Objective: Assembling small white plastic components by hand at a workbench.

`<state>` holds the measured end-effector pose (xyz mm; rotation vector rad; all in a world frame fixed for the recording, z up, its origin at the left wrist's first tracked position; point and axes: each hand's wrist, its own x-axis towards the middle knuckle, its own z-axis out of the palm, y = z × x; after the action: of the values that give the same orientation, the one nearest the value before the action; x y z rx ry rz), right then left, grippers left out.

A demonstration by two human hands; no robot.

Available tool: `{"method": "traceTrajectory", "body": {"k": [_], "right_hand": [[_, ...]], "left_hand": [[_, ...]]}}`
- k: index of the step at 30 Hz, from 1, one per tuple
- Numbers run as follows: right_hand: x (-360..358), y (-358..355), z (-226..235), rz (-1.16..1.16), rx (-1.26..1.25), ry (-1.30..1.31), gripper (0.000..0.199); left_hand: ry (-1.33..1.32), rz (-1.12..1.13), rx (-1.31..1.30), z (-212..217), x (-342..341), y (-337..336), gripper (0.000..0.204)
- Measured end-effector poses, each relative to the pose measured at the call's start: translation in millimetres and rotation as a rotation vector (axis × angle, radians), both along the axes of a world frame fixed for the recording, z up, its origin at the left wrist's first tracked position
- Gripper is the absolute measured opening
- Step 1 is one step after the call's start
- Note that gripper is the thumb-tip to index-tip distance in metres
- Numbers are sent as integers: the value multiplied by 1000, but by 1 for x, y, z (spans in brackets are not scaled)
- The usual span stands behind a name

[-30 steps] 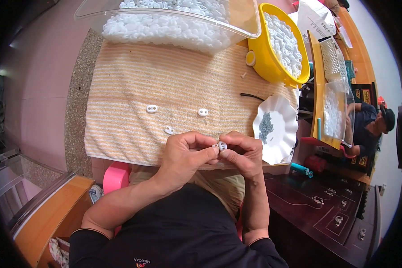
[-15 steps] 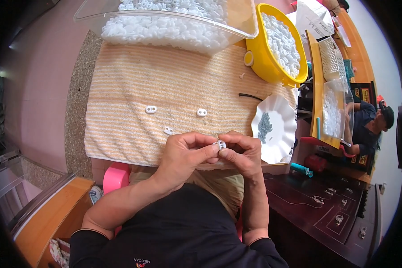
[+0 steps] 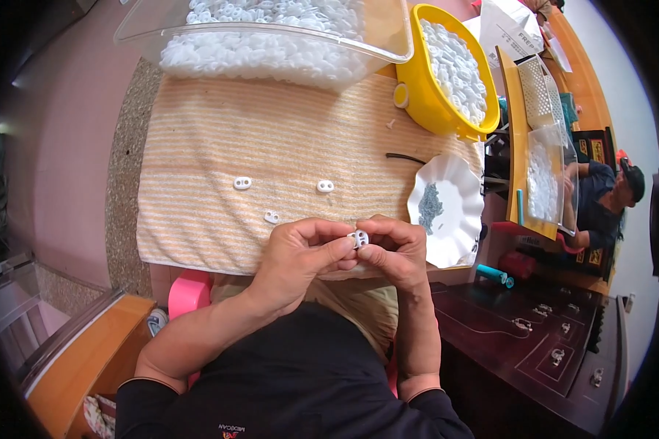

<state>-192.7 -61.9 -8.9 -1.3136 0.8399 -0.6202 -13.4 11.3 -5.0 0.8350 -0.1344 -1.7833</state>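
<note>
Fingertips of both hands pinch a small white two-hole cord lock (image 3: 361,238) near the front edge of the towel. My left hand (image 3: 302,254) is closed on its left side, thumb against forefinger. From the right, my right hand (image 3: 397,252) grips the same piece, its two holes facing up between the fingers. Part of the cord lock is hidden by the fingertips. Three similar white pieces lie on the towel beyond my hands: one at left (image 3: 242,183), one at right (image 3: 325,186) and a tilted one (image 3: 272,217) close to my left hand.
A striped towel (image 3: 198,132) covers the table. At the back stand a clear bin (image 3: 373,62) and a yellow tub (image 3: 410,102), both full of white pieces. A scalloped white plate (image 3: 461,212) holds small grey bits, beside a black strip (image 3: 404,156). Another person (image 3: 600,190) sits at right.
The whole view has shifted slightly, moving the table things a little left. Both hands keep their pinch on the cord lock, whose holes now show a bit more.
</note>
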Motion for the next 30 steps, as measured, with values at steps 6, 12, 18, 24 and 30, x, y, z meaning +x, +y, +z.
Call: {"method": "traceTrajectory", "body": {"k": [6, 12, 18, 24, 30], "right_hand": [[-2, 0, -2, 38, -71, -17, 30], [0, 3, 0, 19, -37, -52, 31], [0, 3, 0, 18, 0, -130, 31], [0, 3, -2, 27, -31, -142, 31], [4, 3, -3, 16, -54, -204, 30]], "left_hand": [[27, -2, 13, 0, -1, -1, 15], [32, -18, 18, 1, 0, 0, 14], [71, -18, 15, 1, 0, 0, 14], [103, -46, 0, 0, 1, -1, 13], [132, -52, -11, 2, 1, -2, 13]]}}
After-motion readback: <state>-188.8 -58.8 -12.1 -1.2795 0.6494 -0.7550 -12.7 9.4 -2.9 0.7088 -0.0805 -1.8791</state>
